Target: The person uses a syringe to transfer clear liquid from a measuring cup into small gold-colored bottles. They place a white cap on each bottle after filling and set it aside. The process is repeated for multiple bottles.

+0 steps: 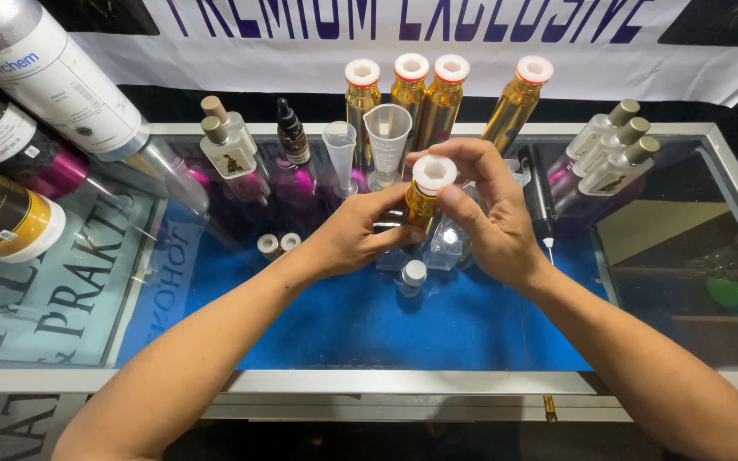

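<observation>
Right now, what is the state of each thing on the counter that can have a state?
Gold bottle: held upright by both hands, white cap on.
Left hand: gripping the bottle body.
Right hand: fingers at the cap.
Four gold bottles: standing at the back, capped.
Measuring cup: upright, looks empty.
Dropper bottle: upright, closed.
Small vial: upright, capped.
Glass counter: closed top.

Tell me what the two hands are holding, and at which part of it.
A gold bottle: the left hand grips its body, and the right hand has its fingers around the white cap on top.
</observation>
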